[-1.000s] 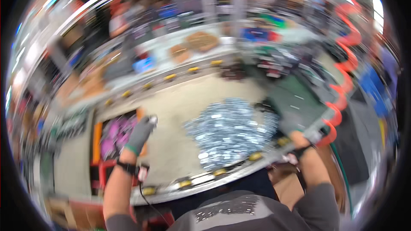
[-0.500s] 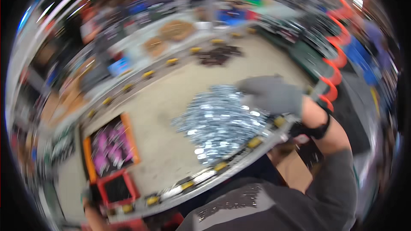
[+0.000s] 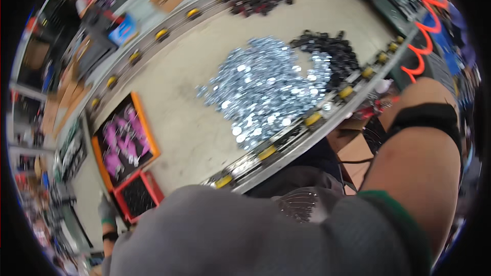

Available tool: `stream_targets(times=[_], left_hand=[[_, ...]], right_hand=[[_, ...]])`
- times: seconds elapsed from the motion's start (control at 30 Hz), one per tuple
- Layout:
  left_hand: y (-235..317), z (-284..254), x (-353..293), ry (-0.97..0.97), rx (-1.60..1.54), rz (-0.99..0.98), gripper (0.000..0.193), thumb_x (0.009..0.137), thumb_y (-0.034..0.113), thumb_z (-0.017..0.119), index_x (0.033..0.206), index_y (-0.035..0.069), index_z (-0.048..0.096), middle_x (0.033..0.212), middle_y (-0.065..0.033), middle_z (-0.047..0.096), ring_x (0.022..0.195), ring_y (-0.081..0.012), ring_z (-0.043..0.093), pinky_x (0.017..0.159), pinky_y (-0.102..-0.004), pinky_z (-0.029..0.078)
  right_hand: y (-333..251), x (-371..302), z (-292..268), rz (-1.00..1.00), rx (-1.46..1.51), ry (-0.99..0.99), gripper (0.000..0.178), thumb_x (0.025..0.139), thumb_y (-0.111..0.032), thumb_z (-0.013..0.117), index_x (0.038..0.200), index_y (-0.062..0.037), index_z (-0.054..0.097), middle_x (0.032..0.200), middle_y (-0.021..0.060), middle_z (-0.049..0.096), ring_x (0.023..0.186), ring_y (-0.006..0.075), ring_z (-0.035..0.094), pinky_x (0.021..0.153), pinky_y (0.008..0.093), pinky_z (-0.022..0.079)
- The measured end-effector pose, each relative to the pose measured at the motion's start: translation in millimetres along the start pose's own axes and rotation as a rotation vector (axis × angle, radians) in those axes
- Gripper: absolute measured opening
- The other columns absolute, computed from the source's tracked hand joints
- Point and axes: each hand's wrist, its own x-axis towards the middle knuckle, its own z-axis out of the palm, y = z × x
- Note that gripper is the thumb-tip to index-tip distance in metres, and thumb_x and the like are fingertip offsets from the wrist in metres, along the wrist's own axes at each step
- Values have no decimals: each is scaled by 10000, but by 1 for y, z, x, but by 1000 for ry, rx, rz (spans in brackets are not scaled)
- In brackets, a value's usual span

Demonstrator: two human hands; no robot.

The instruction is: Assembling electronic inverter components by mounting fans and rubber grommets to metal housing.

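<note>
My right hand [image 3: 255, 235], in a grey glove with a green cuff, is raised very close to the head camera and fills the lower middle. Its fingers cannot be made out. The bare right forearm [image 3: 417, 174], with a black band, bends in from the right side. My left hand [image 3: 106, 210], also grey-gloved, is low at the left beside a red bin [image 3: 153, 188] of small dark pieces; its fingers are too small to read. A heap of shiny silver metal pieces [image 3: 266, 87] lies spread on the table, away from both hands.
Behind the silver heap are black parts [image 3: 342, 56] and a farther dark pile [image 3: 261, 2]. An orange-edged tray [image 3: 146, 125] holds pink-purple pieces. Yellow rollers [image 3: 268, 152] line the pale table's raised edges. A coiled red hose [image 3: 422, 41] hangs at the right.
My right hand has left the silver heap and come up close to the camera, uncovering the black parts. The view has shifted and become sharper. The left hand stays near the red bin.
</note>
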Motion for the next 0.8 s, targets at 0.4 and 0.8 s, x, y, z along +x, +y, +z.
stream_targets(times=[0.4,0.8], left_hand=[[138,42,-158,-155,197,43,829,879,741,330,923,6,711,880,-225,688,920,-378,654,841,-449,468],[300,99,-310,-439,338,534,655,949,575,433,859,-24,681,650,-110,590,660,-209,578,673,-351,461]], right_hand=[[17,-2,-4,-109,127,-73,364,850,-292,590,1076,-9,625,978,119,638,894,222,625,777,336,493],[-3,-52,-2,-116,160,-15,432,883,-337,570,1145,7,586,951,95,619,872,185,607,766,307,477]])
